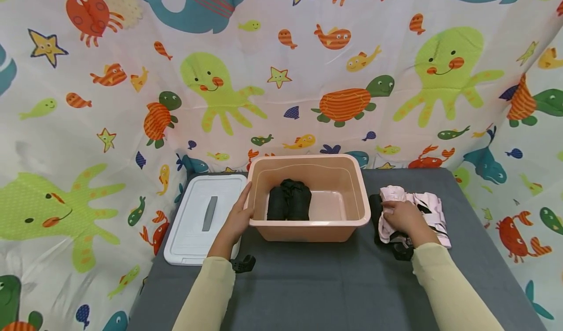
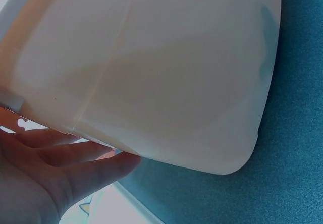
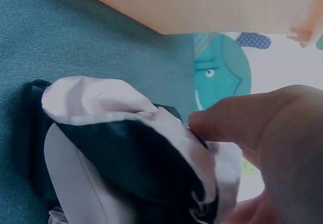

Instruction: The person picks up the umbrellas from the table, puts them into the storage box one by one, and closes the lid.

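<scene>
A peach plastic bin (image 1: 303,232) stands at the table's middle, with a black rolled cloth bundle (image 1: 289,201) inside on its left. My left hand (image 1: 237,219) rests against the bin's left side; in the left wrist view its fingers (image 2: 96,171) lie nearly straight along the plastic. To the right of the bin, my right hand (image 1: 405,217) holds a folded pink and black garment (image 1: 430,207). The right wrist view shows the thumb (image 3: 217,120) on the upper edge of this garment (image 3: 91,100), its other fingers mostly hidden.
A white lid (image 1: 186,228) with a grey handle (image 1: 210,213) lies left of the bin. Black fabric (image 1: 375,209) shows beside the pink garment. A grey cloth covers the table (image 1: 325,287); a sea-animal printed curtain (image 1: 272,116) hangs behind and along both sides.
</scene>
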`<state>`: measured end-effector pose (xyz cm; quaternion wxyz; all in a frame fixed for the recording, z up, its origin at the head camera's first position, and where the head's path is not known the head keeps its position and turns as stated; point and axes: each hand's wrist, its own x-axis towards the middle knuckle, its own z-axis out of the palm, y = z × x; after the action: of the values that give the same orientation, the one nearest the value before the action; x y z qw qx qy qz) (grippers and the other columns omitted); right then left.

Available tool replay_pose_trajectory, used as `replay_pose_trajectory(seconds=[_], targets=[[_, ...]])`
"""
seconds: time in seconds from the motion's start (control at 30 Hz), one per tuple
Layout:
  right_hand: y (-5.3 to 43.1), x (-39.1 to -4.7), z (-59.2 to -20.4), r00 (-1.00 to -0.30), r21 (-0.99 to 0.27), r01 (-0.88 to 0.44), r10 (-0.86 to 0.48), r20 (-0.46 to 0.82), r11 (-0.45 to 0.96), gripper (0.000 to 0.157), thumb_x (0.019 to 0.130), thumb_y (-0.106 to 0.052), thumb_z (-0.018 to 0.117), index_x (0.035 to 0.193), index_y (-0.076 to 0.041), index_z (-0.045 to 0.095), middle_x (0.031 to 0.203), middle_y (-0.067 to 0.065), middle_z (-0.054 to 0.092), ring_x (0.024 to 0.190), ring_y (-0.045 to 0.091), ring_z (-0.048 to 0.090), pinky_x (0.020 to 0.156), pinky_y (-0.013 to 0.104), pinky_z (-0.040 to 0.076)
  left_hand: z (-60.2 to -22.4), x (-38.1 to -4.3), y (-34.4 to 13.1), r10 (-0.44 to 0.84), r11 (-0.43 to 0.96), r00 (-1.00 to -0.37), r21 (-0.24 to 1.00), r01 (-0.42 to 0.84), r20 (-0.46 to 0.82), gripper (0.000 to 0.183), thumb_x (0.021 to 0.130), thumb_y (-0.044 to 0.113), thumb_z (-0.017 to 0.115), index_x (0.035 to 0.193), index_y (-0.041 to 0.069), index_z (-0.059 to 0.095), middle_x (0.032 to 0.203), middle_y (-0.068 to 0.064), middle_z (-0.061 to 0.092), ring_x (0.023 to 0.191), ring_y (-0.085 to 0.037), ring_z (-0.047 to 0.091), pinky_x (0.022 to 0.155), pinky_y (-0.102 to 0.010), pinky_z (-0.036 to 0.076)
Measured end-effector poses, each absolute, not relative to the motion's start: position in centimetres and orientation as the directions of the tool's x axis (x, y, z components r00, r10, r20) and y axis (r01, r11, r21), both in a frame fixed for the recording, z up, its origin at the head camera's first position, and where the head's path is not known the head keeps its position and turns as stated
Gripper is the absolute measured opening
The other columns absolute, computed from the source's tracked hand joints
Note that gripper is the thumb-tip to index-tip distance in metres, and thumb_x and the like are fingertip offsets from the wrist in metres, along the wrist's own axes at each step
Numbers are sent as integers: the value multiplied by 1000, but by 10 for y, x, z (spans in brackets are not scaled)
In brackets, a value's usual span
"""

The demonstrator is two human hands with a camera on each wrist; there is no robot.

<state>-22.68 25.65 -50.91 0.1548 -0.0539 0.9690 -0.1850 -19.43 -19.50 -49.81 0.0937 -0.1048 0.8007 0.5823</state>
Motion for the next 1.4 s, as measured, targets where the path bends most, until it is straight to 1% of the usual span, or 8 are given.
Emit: replay_pose_trajectory(seconds=[0.23, 0.43, 0.77, 0.97, 1.1, 1.2, 1.23, 1.4], targets=[[255, -228, -511, -919, -350, 52, -92, -384, 935, 55, 90, -29, 51, 141, -8, 48, 137, 37, 44, 124, 61, 36, 91, 71, 39, -495, -193, -191, -55, 307, -964, 914, -266, -262, 84, 86, 5, 44, 147, 56, 19, 163, 2, 14, 144, -35, 29, 101, -57, 44], [252, -227, -518, -926, -338, 125, -12, -376, 933, 65, 84, -34, 62, 142, -11, 45, 129, 45, 35, 117, 63, 35, 85, 74, 39, -496, -193, -191, -55, 303, -963, 915, -268, -264, 84, 85, 6, 44, 146, 58, 20, 163, 4, 15, 143, -34, 31, 100, -56, 45], [256, -224, -525, -966, -384, 74, -29, -257, 920, 55, 80, -22, 65, 133, -9, 54, 116, 36, 50, 103, 53, 43, 76, 60, 43, -498, -194, -192, -34, 289, -967, 923, -253, -254, 84, 85, 4, 44, 147, 56, 20, 163, 4, 15, 143, -33, 31, 101, -55, 44], [258, -218, -519, -983, -416, -7, -83, -166, 909, 53, 78, -17, 64, 130, -9, 58, 114, 33, 57, 104, 49, 47, 78, 60, 43, -484, -191, -191, -16, 289, -959, 917, -277, -284, 84, 86, 0, 43, 153, 43, 17, 164, -3, 12, 143, -37, 29, 102, -57, 42], [258, -216, -510, -989, -442, -57, -110, -95, 895, 53, 76, -13, 64, 128, -8, 60, 112, 33, 59, 102, 47, 49, 76, 56, 44, -470, -183, -187, -20, 299, -960, 914, -273, -280, 83, 85, 0, 42, 154, 40, 18, 163, -4, 14, 143, -35, 29, 103, -56, 42], [257, -215, -501, -990, -455, -63, -113, -82, 888, 54, 76, -13, 63, 129, -8, 60, 116, 36, 56, 104, 48, 49, 77, 57, 44, -465, -180, -187, -19, 302, -961, 914, -270, -277, 83, 85, 1, 43, 154, 40, 18, 163, -4, 15, 143, -35, 30, 103, -55, 43], [256, -214, -498, -990, -458, -61, -113, -86, 887, 54, 76, -13, 63, 130, -8, 59, 118, 37, 54, 105, 49, 49, 79, 58, 44, -460, -179, -186, -14, 303, -958, 912, -277, -287, 82, 86, 1, 43, 155, 37, 17, 163, -4, 14, 144, -35, 29, 104, -55, 42], [253, -212, -481, -985, -467, -12, -90, -146, 884, 58, 80, -16, 64, 136, -12, 54, 130, 39, 41, 110, 52, 45, 86, 68, 42, -458, -178, -186, -14, 312, -959, 910, -275, -284, 81, 87, 2, 43, 155, 37, 17, 164, -4, 13, 145, -35, 26, 105, -55, 41]])
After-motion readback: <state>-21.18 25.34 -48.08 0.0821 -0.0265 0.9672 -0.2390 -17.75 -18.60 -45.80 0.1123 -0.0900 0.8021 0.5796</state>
